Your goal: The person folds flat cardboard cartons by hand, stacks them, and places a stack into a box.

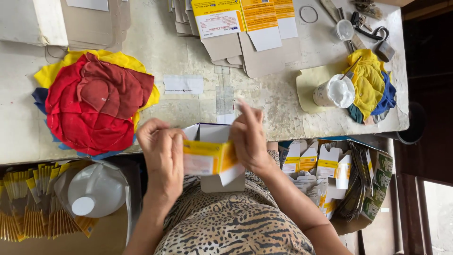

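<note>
Both hands on yellow carton point(210, 158)
L hand point(163, 158) clamped on its left end; R hand point(249, 139) pinches right edge, fingers half curled.

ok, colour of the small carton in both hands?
Yellow and white carton, head view.

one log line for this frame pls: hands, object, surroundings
left hand: grips yellow-white carton | right hand: pinches its open flaps | table: rag pile, flat cartons, paste cup

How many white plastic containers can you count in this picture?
3: a bottle lower left below the table, a glue pot on the yellow rag, a small cup top right. Others may be hidden.
</note>
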